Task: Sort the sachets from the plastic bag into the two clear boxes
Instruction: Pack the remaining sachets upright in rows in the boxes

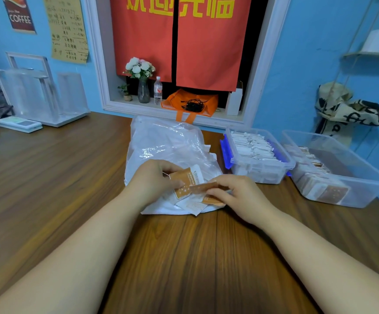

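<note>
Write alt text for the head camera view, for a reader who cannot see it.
A person's left hand pinches an orange-and-white sachet and the right hand grips an orange sachet, over a white plastic bag on a wooden table. To the right stand two clear boxes: the left box holds white sachets, the right box orange-brown sachets.

Over a wooden table (48, 177), the left hand (154, 180) pinches an orange sachet (185, 181) above a plastic bag (168, 141); the right hand (238, 196) grips another sachet (203, 188). Two clear boxes (261, 155) (342, 168) of sachets stand at right.
</note>
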### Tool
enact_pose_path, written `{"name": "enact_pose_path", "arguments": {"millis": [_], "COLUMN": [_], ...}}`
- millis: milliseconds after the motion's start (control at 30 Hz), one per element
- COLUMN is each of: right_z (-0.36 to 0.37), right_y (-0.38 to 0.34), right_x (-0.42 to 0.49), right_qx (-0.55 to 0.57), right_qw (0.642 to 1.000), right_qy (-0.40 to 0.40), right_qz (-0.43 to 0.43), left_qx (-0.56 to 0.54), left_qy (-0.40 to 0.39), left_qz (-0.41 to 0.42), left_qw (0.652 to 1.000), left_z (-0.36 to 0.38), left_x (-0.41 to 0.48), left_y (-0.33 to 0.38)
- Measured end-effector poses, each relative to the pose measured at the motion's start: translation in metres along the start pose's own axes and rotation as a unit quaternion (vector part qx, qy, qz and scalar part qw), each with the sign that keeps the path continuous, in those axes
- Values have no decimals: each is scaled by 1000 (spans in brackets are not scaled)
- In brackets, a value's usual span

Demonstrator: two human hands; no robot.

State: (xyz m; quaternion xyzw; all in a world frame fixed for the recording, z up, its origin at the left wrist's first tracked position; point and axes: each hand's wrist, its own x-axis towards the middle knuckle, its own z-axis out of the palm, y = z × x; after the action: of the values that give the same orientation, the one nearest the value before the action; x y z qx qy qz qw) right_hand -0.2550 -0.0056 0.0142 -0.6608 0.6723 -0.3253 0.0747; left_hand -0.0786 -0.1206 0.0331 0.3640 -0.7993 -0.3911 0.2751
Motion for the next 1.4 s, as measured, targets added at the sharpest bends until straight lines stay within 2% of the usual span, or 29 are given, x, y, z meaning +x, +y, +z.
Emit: {"name": "enact_pose_path", "arguments": {"millis": [100, 333, 467, 533, 633, 733, 833, 900, 1000, 1067, 1133, 1167, 1233, 1300, 1400], "right_z": [-1, -8, -26, -36, -34, -20, -14, -12, -17, -23, -24, -22, -22, -25, -31], "right_y": [6, 0, -12, -17, -22, -18, -13, -12, -13, -10, -6, -3, -3, -2, -2], "right_x": [1, 3, 6, 7, 6, 7, 9, 9, 7, 5, 3, 3, 4, 4, 5], "right_qx": [53, 145, 247, 286, 252, 198, 221, 222, 114, 7, -104, -134, -133, -85, 58], "right_qw": [997, 983, 957, 948, 961, 972, 966, 965, 987, 999, 986, 978, 980, 990, 995], "right_qy": [24, 78, 132, 120, 90, 104, 110, 117, 102, -11, -132, -156, -146, -106, -28], "right_qz": [53, 78, 75, 74, 67, 72, 83, 70, 41, 32, 24, 13, 12, 35, 74], "left_qx": [-22, -124, -161, -148, -200, -269, -272, -253, -236, -206, -192, -193, -190, -191, -195], "left_qy": [24, 120, 137, 120, 34, -57, -72, -53, 22, 92, 145, 161, 173, 178, 181], "left_qz": [2, 4, 16, 17, 2, -35, -29, -19, -14, -6, 11, 16, 19, 17, 16], "left_qw": [999, 985, 977, 981, 979, 961, 959, 966, 971, 974, 971, 968, 966, 965, 964], "left_z": [-3, -8, -6, -2, 10, 20, 25, 25, 14, 3, -7, -11, -16, -18, -19], "left_x": [0, -1, -5, -7, -13, -20, -21, -20, -14, -8, -6, -5, -5, -5, -5], "left_y": [1, 4, 11, 14, 21, 30, 29, 26, 21, 15, 11, 10, 9, 8, 10]}}
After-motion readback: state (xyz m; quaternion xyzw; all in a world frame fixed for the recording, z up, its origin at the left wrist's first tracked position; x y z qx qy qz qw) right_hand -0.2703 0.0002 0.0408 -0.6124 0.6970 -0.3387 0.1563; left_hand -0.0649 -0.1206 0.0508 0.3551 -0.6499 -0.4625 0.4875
